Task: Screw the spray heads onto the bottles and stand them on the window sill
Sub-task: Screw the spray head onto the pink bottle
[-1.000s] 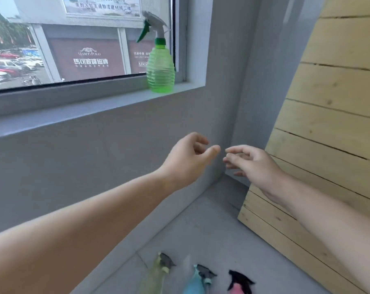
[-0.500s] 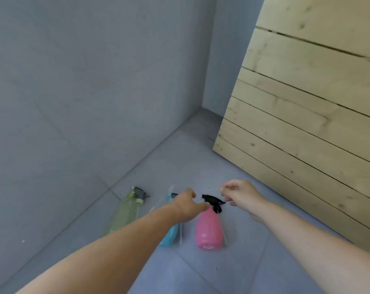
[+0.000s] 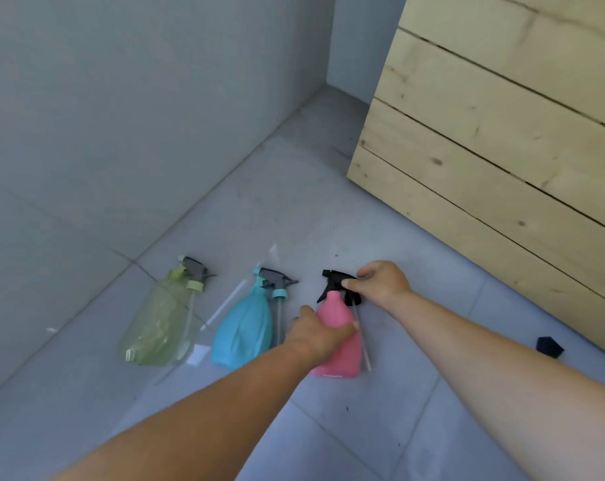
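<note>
Three bottles lie on the grey floor tiles. My left hand (image 3: pixel 316 333) grips the pink bottle (image 3: pixel 339 348) around its upper body. My right hand (image 3: pixel 381 282) pinches the black spray head (image 3: pixel 335 284) lying at the pink bottle's neck; its dip tube runs along the bottle's right side. A blue bottle (image 3: pixel 244 329) lies to the left, its grey and blue spray head (image 3: pixel 275 282) loose beside its neck. Furthest left lies a clear green bottle (image 3: pixel 159 324) with a grey and green spray head (image 3: pixel 193 272). The window sill is out of view.
A grey wall (image 3: pixel 120 116) rises on the left and meets the floor close behind the bottles. A pale wooden plank panel (image 3: pixel 502 151) leans on the right. A small dark scrap (image 3: pixel 549 347) lies on the floor near the panel's foot.
My view dropped from the window sill, where a green spray bottle stands, to the floor. Both hands came down from mid-air; the left took the pink bottle, the right its black spray head.
</note>
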The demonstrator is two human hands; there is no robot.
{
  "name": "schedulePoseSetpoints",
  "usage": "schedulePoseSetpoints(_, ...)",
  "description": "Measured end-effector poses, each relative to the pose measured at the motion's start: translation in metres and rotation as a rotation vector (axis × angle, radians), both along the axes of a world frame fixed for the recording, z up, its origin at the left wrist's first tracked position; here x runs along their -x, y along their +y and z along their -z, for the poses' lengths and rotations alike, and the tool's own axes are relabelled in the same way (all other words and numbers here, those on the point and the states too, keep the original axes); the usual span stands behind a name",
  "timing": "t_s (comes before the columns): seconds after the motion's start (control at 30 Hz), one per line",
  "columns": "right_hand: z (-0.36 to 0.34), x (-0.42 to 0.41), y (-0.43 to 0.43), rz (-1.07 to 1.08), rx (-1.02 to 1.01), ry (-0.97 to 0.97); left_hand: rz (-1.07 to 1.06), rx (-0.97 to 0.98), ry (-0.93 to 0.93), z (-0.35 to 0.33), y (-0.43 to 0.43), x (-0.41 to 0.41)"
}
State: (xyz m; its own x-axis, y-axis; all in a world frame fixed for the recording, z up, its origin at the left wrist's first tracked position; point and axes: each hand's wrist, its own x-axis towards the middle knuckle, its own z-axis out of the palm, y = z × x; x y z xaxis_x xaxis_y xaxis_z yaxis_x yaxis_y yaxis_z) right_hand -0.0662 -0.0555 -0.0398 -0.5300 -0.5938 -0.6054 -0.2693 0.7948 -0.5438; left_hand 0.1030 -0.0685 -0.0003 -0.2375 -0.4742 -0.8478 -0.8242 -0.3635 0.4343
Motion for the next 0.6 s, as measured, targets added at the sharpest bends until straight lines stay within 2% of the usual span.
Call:
schedulePoseSetpoints(0.23,0.008,0.003,-0.006,-0.008,-0.048,0.059,-0.086,-0.051,0.011,0.011,0.002,-0.001)
schedulePoseSetpoints(0.4,0.006,0.002,-0.008,-0.145,-0.115,0.058,-0.159,-0.118,0.064,0.007,0.007,-0.011)
schedulePoseSetpoints(0.6,-0.001,0.007,-0.001,-0.085,-0.071,-0.11,-0.223,-0.183,0.15,-0.006,0.017,-0.022)
